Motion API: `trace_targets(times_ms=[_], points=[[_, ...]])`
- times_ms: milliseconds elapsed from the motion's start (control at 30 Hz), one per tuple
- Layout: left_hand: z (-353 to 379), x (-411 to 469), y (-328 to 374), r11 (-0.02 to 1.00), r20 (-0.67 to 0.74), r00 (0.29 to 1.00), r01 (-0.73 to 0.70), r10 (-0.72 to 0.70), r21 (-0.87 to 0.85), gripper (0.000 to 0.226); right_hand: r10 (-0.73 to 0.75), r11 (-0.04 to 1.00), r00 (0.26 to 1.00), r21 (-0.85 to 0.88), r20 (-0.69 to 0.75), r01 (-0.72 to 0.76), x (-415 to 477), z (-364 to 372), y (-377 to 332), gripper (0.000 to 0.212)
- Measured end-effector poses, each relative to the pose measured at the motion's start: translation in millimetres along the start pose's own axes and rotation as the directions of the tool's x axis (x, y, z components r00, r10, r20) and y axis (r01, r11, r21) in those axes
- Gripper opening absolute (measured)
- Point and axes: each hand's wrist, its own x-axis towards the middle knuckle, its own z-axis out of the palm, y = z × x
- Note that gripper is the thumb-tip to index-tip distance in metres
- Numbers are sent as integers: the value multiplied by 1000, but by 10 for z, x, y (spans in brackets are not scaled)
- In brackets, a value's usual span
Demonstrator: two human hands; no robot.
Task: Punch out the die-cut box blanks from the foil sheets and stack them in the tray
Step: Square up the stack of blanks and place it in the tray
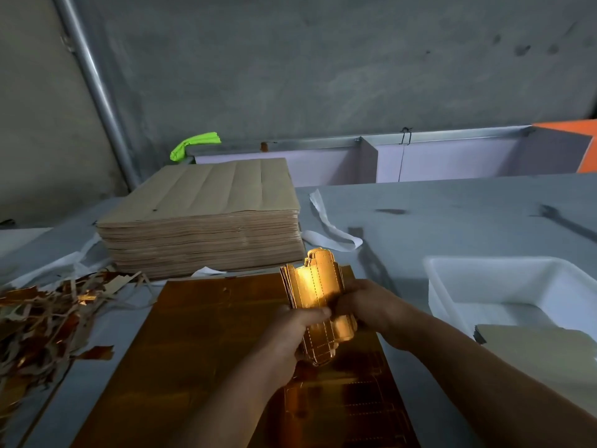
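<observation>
Both hands hold a bundle of die-cut box blanks [312,287] in the air, above the near middle of the surface [452,215]. The left hand [298,333] grips the bundle's lower half, thumb curled over the gold face. The right hand [363,305] clasps its right edge, fingers wrapped behind. The bundle's long axis runs away from the person, its scalloped end pointing toward the far wall, and its shiny gold side faces the camera.

Directly beneath lies a gold foil sheet [210,350], flat on the surface, with faint cut lines near its lower right part. Behind it stands a tall stack of sheets [200,215], brown side up. A heap of gold and brown scrap strips [38,318] sprawls at the left edge. To the right sits a white plastic tray [504,270], well apart from the hands. In its near corner lies a low pile of blanks [536,345], dull side up. A white strip [329,229] curls just beside the tall stack.
</observation>
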Motion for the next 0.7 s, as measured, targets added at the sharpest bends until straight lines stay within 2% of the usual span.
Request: trace_targets(times_ms=[67,100,233,333,700], points=[[-52,-59,58,993,79,995,-50,59,-109,96,40,998,999,50,-12,-39,3,-15,-32,11],[-80,-72,88,983,110,990,-64,84,-172,95,72,995,997,72,-27,-70,9,-23,-47,10],[-234,-119,256,915,236,944,-130,232,-381,50,168,961,984,235,-60,-149,39,-65,-36,8],[-322,-91,288,869,268,929,-98,255,-485,49,155,924,988,353,-4,-143,16,-59,1,8],[-311,-57,313,901,272,922,-149,275,-407,36,100,929,991,349,89,-125,-28,-59,35,13]])
